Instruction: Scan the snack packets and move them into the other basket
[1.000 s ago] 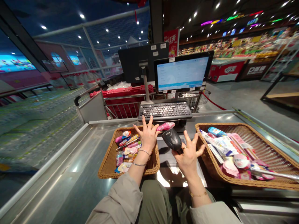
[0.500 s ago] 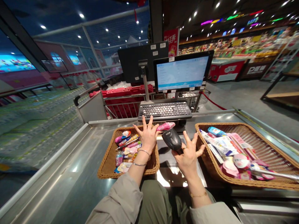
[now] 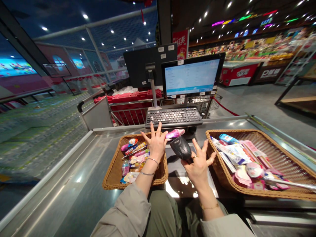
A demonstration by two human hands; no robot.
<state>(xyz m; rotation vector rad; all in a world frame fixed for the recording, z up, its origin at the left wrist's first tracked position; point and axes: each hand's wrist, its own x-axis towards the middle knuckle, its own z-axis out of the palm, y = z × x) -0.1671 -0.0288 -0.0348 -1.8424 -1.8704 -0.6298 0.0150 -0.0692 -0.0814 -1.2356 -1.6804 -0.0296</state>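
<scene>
Pinched at the thumb side of my left hand (image 3: 156, 143), the pink packet (image 3: 175, 133) juts out just right of the frame's centre while the other fingers fan wide; my right hand (image 3: 198, 166) is curled round the black scanner (image 3: 181, 148), three fingers splayed free of it, though I can't see the palm side of either grip. Beneath both, the metal counter (image 3: 84, 164) spreads across the lower half of the frame. On it, toward the right edge, sits the larger basket (image 3: 278, 151) with its mixed packs (image 3: 255, 170); left of centre is the smaller basket (image 3: 112, 171) with its small wrapped goods (image 3: 133, 159), my left hand over its upper right part. The lit screen (image 3: 192, 77) stands above centre, its lines too faint for me to read, and below it lies the keyboard (image 3: 174, 116), just by my left fingertips; whether they touch it I can't tell. The scanner's head points up and left, near the packet but with a gap showing. I judge the step in hand to be scanning that packet, which has a violet glow on it. As I see it, the next move calls for a steady aim and the packet's code turned to the scanner; I can't make out any code from here.
</scene>
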